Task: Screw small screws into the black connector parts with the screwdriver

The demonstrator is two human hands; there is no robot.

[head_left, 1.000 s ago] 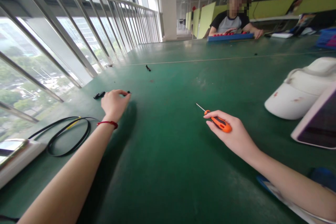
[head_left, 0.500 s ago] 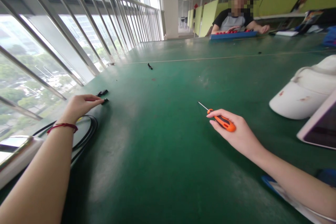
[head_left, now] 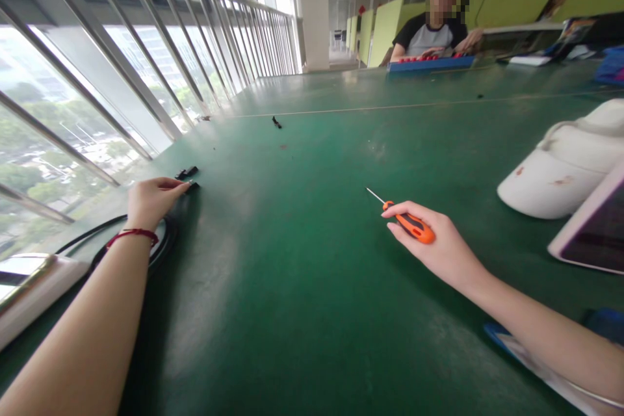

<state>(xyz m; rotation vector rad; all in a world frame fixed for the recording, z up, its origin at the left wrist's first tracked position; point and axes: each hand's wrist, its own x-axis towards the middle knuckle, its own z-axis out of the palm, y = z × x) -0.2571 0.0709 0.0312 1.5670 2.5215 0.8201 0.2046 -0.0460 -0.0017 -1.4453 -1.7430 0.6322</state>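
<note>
My right hand (head_left: pixel 436 232) is closed around an orange and black screwdriver (head_left: pixel 413 226), its thin metal shaft pointing away to the upper left. At the left side of the table, my left hand (head_left: pixel 155 198) has its thumb and fingers pinched at a small black piece (head_left: pixel 194 186), which looks like a cable connector. Just beyond the fingertips lies another black connector-like piece (head_left: pixel 186 173). Under my left wrist, which wears a red cord, a coil of black cable (head_left: pixel 168 240) rests on the table, partly hidden by the forearm.
The green table (head_left: pixel 292 286) borders a metal railing (head_left: pixel 160 32) on the left. A white rounded object (head_left: pixel 541 172) and a pale-edged screen (head_left: pixel 592 240) stand at right. A small black bit (head_left: pixel 276 122) lies farther off. Across the table, a person (head_left: pixel 433 36) sits behind a blue tray (head_left: pixel 429 65).
My left forearm and wrist have shifted slightly right over the cable coil, while the fingertips stay at the black piece. My right hand keeps the screwdriver in nearly the same place.
</note>
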